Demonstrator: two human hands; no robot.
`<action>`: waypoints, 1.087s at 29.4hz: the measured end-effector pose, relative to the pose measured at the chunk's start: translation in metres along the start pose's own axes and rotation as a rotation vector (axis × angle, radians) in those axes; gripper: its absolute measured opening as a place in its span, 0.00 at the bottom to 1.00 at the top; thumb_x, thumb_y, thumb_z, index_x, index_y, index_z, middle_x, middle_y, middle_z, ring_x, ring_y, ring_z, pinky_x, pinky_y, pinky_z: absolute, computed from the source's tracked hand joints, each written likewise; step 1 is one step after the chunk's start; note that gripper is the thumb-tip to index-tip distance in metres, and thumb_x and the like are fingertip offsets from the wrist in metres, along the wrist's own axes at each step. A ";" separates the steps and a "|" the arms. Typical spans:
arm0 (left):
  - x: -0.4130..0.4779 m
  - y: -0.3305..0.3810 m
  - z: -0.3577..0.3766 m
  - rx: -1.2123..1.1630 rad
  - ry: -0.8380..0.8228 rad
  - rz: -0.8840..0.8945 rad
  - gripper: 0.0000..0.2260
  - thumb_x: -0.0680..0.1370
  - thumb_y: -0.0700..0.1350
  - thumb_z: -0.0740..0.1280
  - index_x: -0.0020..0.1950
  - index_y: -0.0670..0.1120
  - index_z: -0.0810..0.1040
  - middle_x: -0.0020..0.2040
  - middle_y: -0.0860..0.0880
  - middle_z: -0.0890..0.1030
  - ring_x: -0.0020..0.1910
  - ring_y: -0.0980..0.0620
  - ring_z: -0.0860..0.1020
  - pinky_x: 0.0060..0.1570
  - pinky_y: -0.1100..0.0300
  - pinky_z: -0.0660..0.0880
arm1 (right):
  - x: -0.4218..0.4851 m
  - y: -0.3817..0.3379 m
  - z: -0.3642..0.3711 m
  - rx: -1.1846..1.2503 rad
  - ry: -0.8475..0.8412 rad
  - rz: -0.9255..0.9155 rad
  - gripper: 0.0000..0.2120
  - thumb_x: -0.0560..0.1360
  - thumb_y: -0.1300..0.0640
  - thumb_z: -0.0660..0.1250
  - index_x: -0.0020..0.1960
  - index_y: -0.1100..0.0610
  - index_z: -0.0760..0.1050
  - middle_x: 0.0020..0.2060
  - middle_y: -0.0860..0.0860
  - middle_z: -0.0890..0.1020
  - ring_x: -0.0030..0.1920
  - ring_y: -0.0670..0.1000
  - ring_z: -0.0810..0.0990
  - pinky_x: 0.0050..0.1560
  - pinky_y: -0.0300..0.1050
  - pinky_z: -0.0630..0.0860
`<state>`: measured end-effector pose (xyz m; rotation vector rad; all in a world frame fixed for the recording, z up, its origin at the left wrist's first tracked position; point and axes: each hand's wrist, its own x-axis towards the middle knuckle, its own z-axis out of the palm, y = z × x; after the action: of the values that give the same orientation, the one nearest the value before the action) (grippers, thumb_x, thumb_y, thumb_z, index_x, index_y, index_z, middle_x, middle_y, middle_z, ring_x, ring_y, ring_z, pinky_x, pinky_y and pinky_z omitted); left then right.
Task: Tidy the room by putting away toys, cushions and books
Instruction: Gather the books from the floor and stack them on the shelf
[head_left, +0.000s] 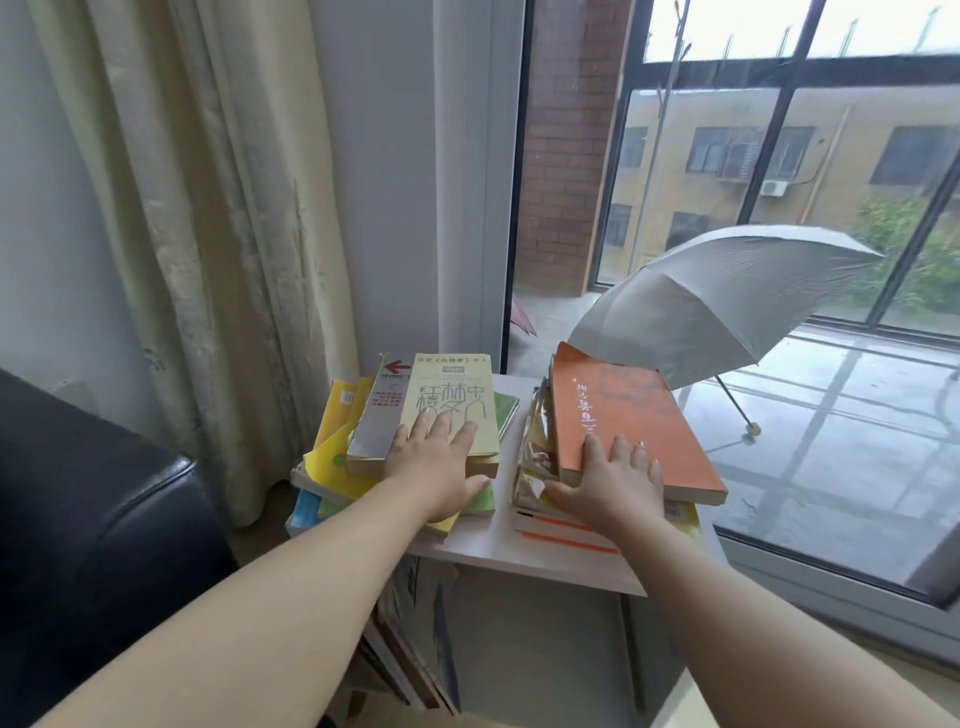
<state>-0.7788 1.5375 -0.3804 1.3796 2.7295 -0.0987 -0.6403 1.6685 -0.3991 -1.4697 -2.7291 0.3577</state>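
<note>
The pale yellow book has big grey letters on it. The grey book next to it has a red arrow. Under them are bright yellow books and a green book. The orange book has small white letters. The table is white. The curtain is cream with a faint leafy pattern. The sofa is black. The umbrella is silver-grey. The brick wall outside is red-brown.
</note>
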 end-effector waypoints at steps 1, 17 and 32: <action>0.003 -0.003 0.003 -0.010 -0.025 -0.021 0.33 0.79 0.62 0.54 0.78 0.53 0.44 0.78 0.44 0.46 0.77 0.43 0.44 0.75 0.46 0.45 | 0.001 -0.001 0.002 -0.026 0.007 -0.006 0.42 0.72 0.30 0.56 0.77 0.50 0.47 0.77 0.57 0.49 0.76 0.61 0.45 0.75 0.56 0.44; 0.020 -0.027 0.016 -0.161 0.024 0.072 0.35 0.75 0.62 0.62 0.77 0.53 0.53 0.77 0.51 0.54 0.76 0.48 0.53 0.75 0.50 0.50 | 0.025 0.009 -0.015 -0.046 0.372 -0.244 0.18 0.82 0.46 0.51 0.53 0.59 0.71 0.46 0.55 0.82 0.46 0.58 0.82 0.37 0.42 0.67; -0.027 0.005 -0.014 -1.786 -0.058 -0.272 0.21 0.76 0.51 0.68 0.66 0.47 0.68 0.60 0.48 0.76 0.61 0.46 0.74 0.60 0.48 0.70 | -0.022 -0.020 -0.079 1.561 0.698 0.073 0.19 0.81 0.49 0.55 0.35 0.55 0.69 0.29 0.50 0.73 0.34 0.53 0.72 0.40 0.48 0.70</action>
<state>-0.7598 1.5203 -0.3641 0.3570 1.5948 1.6640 -0.6345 1.6547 -0.3157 -0.8472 -1.1047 1.2370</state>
